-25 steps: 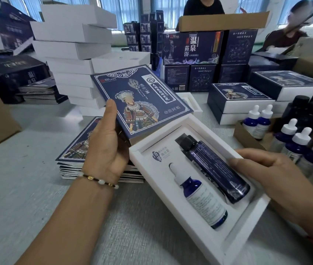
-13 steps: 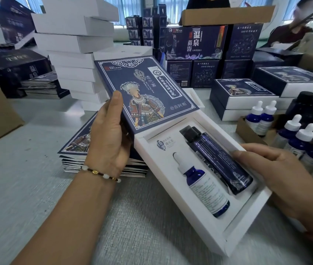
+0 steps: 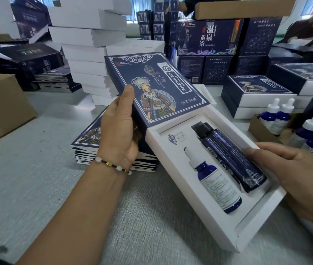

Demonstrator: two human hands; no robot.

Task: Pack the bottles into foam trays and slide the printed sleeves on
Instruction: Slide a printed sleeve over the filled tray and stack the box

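Left hand (image 3: 120, 129): beaded bracelet at the wrist, thumb on the printed face, fingers wrapped behind, grasping the printed sleeve (image 3: 154, 88), navy with a costumed figure, its open end just over the far end of the foam tray (image 3: 218, 222). Right hand (image 3: 293, 175): fingers curved round the tray's right edge, holding it tilted above the table (image 3: 37, 188). Tray contents: dropper bottle (image 3: 214, 180), blue glass, white cap, lying in the left recess; dark bottle (image 3: 232, 157), black cap, lying in the right recess, the two side by side and apart. Beneath the left hand: stack of flat sleeves (image 3: 88, 136) on the table. Behind it: tall pile of white boxes (image 3: 88, 52), leaning. Far left: brown carton (image 3: 0, 108). Right of the tray: loose dropper bottles (image 3: 312, 129) standing in a cardboard tray, close by the right hand. Beyond: sleeved finished boxes (image 3: 257, 92) stacked, and large navy cartons (image 3: 209, 37) closing off the far side of the table.
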